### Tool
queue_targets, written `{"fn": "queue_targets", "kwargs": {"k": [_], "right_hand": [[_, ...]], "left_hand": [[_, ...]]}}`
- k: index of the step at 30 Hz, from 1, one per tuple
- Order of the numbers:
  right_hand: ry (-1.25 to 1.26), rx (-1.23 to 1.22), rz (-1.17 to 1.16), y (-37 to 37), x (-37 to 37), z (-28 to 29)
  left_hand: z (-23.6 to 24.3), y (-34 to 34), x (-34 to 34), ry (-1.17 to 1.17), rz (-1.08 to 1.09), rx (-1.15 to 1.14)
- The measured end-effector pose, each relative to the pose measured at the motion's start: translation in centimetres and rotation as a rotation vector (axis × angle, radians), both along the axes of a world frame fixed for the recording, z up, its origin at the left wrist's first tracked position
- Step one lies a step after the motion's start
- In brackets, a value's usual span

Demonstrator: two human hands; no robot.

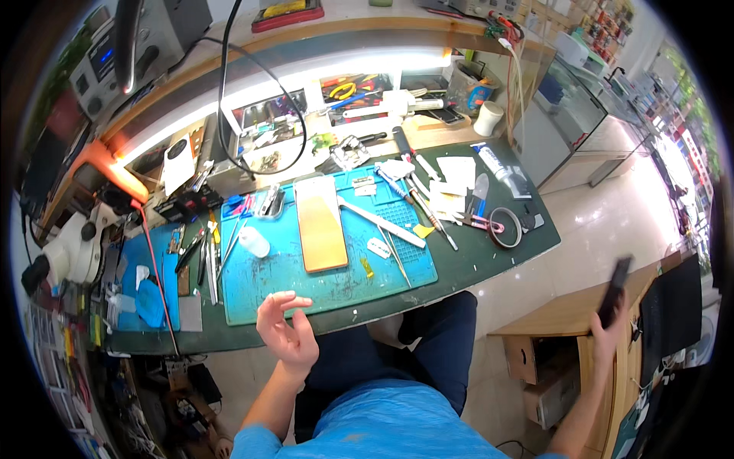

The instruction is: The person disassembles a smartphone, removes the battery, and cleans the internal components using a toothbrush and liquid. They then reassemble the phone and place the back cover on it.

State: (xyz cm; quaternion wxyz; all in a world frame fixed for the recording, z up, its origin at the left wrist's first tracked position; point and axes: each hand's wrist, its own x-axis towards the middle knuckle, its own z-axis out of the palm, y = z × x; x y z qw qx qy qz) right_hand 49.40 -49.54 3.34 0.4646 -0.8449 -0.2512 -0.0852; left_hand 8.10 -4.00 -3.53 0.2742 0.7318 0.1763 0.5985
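My right hand (608, 336) is stretched far out to the right, its fingers closed round a dark, slim phone (614, 294) held upright above the wooden side desk. My left hand (287, 330) is raised at the bench's front edge, palm up with bent fingers apart and nothing in it. Beyond it, on the blue work mat (260, 294), lies a flat orange rectangular panel (321, 229) with a pale top end. A white bottle (254, 242), tweezers (394, 256) and a long white tool (381, 222) lie around the panel.
Several screwdrivers and brushes, white papers (456, 172), a tape roll (505, 228) and a tube (501, 170) crowd the bench's right side. A microscope (76, 249) and an orange lamp arm (115, 172) stand left. A black cable (224, 92) loops over the back. The wooden desk (562, 314) is at right.
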Motion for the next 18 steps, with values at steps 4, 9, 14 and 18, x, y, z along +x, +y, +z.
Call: {"fn": "queue_targets", "kwargs": {"k": [4,9,14,18], "right_hand": [[0.035,-0.069,0.196,17.1,-1.7,0.8],[-0.147,-0.337,0.223,30.7,-6.9,3.2],[-0.267,-0.449,0.173,35.1,-9.2,0.3],[-0.434,-0.535,0.122,34.5,-9.5,-0.8]], "left_hand": [[0.1,-0.4,-0.4,0.043,-0.062,-0.103],[0.0,-0.6,0.2,0.096,-0.049,-0.066],[0.0,-0.9,0.2,0.073,-0.011,-0.065],[0.1,-0.8,0.4,0.083,-0.028,-0.061]]}}
